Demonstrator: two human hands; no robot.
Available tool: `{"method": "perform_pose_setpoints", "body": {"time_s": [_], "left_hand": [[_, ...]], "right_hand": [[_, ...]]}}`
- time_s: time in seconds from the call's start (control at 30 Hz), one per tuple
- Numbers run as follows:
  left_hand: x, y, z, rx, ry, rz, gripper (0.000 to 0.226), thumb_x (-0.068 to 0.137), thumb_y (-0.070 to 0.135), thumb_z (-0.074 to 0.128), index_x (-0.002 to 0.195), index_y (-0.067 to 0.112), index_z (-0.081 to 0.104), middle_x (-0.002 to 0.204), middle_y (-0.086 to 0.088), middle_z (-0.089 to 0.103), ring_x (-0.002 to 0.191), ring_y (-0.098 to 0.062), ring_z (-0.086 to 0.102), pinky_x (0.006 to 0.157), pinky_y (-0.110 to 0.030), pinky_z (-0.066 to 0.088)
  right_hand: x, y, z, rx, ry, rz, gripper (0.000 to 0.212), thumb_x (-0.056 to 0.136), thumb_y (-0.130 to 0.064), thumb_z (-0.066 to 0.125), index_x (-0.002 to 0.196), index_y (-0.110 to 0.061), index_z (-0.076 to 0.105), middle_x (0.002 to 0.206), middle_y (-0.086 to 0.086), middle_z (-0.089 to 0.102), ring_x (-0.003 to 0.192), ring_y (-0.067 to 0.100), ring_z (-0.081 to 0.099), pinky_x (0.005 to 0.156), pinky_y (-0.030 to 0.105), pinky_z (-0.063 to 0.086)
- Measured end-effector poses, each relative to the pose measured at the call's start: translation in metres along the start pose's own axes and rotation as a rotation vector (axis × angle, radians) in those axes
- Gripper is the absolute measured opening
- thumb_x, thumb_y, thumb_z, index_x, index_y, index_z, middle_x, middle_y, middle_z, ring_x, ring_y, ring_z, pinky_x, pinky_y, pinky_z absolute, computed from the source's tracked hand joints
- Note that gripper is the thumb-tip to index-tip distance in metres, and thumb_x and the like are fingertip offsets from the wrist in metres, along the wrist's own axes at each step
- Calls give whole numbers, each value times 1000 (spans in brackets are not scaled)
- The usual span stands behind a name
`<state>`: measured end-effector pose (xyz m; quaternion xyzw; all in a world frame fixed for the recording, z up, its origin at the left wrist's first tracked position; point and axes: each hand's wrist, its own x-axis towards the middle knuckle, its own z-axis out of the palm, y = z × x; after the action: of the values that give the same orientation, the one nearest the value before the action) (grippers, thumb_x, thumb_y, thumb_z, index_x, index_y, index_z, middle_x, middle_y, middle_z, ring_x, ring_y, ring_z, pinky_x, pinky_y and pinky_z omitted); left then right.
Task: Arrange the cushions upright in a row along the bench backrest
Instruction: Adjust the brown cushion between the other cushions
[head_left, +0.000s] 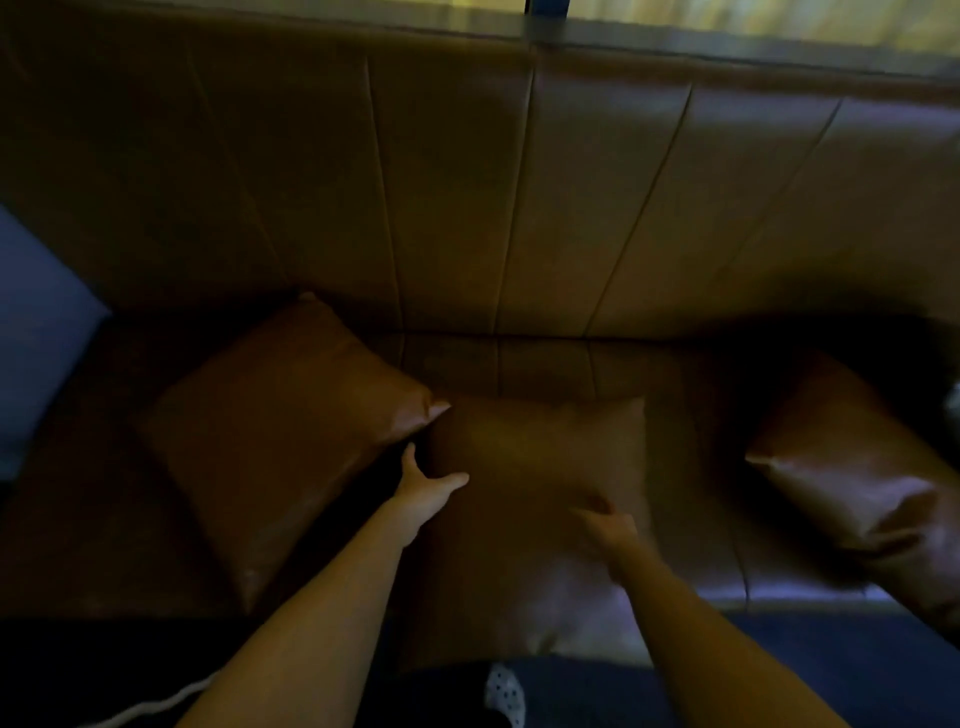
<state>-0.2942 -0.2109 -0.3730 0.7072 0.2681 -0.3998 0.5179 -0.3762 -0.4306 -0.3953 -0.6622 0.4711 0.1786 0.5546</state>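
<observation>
Head view, light: dim and blurred, so fine detail is uncertain.
Left hand (427, 486): on the left edge of the middle cushion (540, 499), thumb spread over its top face and fingers hooked round the side; it looks like a loose hold rather than a tight one.
Right hand (605, 527): on the top face of the same cushion, fingers partly curled; I cannot tell whether it grips or only presses.
Middle cushion: under both hands, lying flat on the seat (691, 561), its far edge short of the backrest (519, 208).
Left cushion (280, 436): just beyond the left hand, tilted askew on the seat, one corner touching the middle cushion; not upright.
Right cushion (852, 488): well off to the right of the right hand, lying slumped near the seat's front edge.
Done: nothing that shows; no cushion stands against the backrest.
Left to do: by my judgement all three cushions need lifting, standing on edge and lining up along the backrest, starting with the one in hand.
</observation>
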Motion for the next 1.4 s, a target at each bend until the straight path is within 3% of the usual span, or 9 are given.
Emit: {"method": "perform_pose_setpoints", "body": {"time_s": [0.07, 0.13, 0.2, 0.37, 0.53, 0.67, 0.8, 1.07, 1.4], "left_hand": [[12, -16, 9, 58, 42, -67, 110, 79, 44, 71, 154, 29, -8, 163, -8, 7, 146, -37, 19, 114, -53, 25], [23, -32, 13, 101, 68, -142, 119, 72, 53, 74, 154, 27, -8, 163, -9, 4, 147, -37, 15, 115, -54, 23], [30, -43, 14, 96, 76, -164, 122, 68, 58, 74, 154, 25, -7, 163, -9, 3, 148, -36, 14, 115, -53, 22], [47, -50, 13, 42, 64, -130, 122, 67, 55, 76, 155, 19, 0, 163, -9, 10, 148, -34, 16, 116, -50, 20], [66, -55, 24, 1, 8, -83, 128, 53, 50, 87, 154, 20, 13, 157, -7, 28, 141, -33, 33, 112, -49, 32], [73, -55, 36, -49, 46, -34, 144, 29, 51, 93, 151, 20, 24, 150, -6, 40, 133, -33, 44, 107, -52, 39], [63, -48, 40, -121, 57, -20, 120, 50, 37, 92, 150, 17, 28, 148, -8, 41, 133, -34, 44, 106, -49, 40], [48, -8, 67, -188, -57, 36, 118, 48, 32, 93, 147, 17, 31, 142, -7, 46, 128, -31, 49, 103, -47, 43], [96, 54, 33, -137, 109, 224, 109, 66, 34, 85, 152, 29, 18, 153, -4, 32, 138, -31, 37, 106, -46, 37]], "right_hand": [[39, 24, -4, -96, 25, 35, 100, 59, -56, 82, 144, -24, 41, 146, 20, 40, 128, 43, 45, 106, 55, 41], [30, 15, -7, -211, 117, 45, 95, 69, -50, 78, 148, -28, 31, 154, 18, 18, 140, 44, 24, 113, 53, 29], [29, 7, -14, -237, 212, 17, 93, 75, -45, 75, 151, -27, 25, 155, 17, 14, 142, 42, 16, 115, 54, 22], [65, 15, -34, -179, 203, 37, 115, 62, -56, 81, 153, -30, 15, 157, 17, 16, 143, 44, 17, 114, 56, 23], [95, 30, -50, -97, 39, -24, 154, 19, -74, 79, 153, -27, 19, 155, 12, 32, 138, 39, 37, 110, 54, 37], [100, 32, -63, -54, -5, -85, 151, 18, -69, 84, 150, -20, 29, 147, 12, 43, 129, 35, 49, 104, 49, 45], [92, 29, -69, -22, 2, -77, 129, 39, -55, 87, 149, -19, 31, 146, 14, 43, 128, 36, 48, 105, 51, 44], [72, -6, -108, 41, 84, -117, 138, 27, -61, 83, 149, -21, 32, 146, 15, 43, 128, 38, 48, 104, 53, 43], [123, -75, -67, 62, 55, -196, 134, 33, -58, 88, 149, -25, 29, 144, 13, 47, 124, 37, 53, 98, 55, 49]]}}
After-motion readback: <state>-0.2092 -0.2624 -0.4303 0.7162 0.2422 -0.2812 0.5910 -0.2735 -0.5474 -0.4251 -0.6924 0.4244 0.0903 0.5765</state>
